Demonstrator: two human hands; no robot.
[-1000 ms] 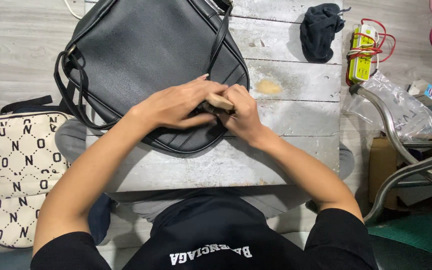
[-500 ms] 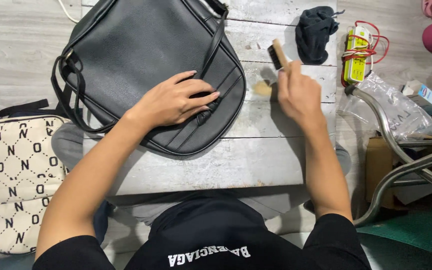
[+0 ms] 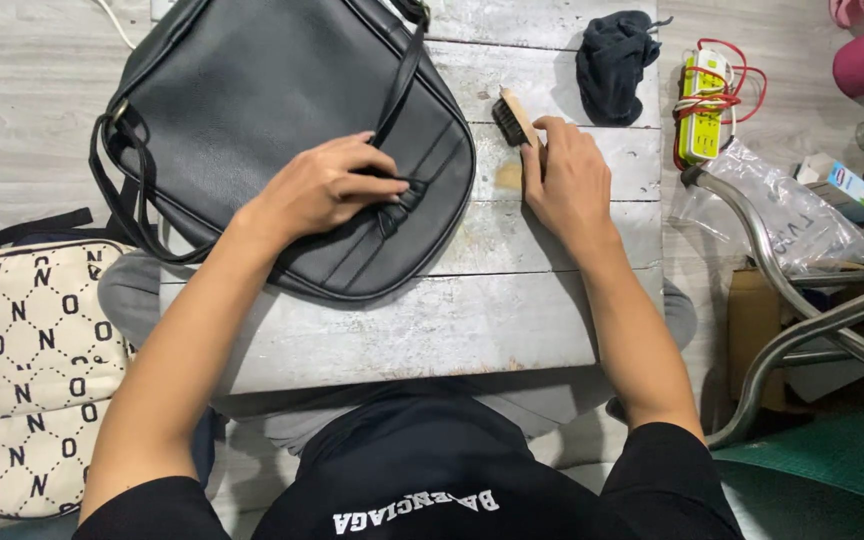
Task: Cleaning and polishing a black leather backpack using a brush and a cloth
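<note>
Left hand (image 3: 327,187) rests palm-down on the black leather bag (image 3: 252,120), fingers curled and pinching a small strap loop near the bag's lower right edge. The bag lies flat across the left half of the whitewashed wooden table (image 3: 512,310), its far end running past the far edge. Right hand (image 3: 564,185) lies on the table toward the right edge, fingers closed on the handle of a wooden brush (image 3: 514,118) (dark bristles facing left). A dark cloth (image 3: 612,62) sits bunched at the far right corner, just beyond the brush. A cream patterned bag (image 3: 27,370) lies on the floor beside the table's left edge.
</note>
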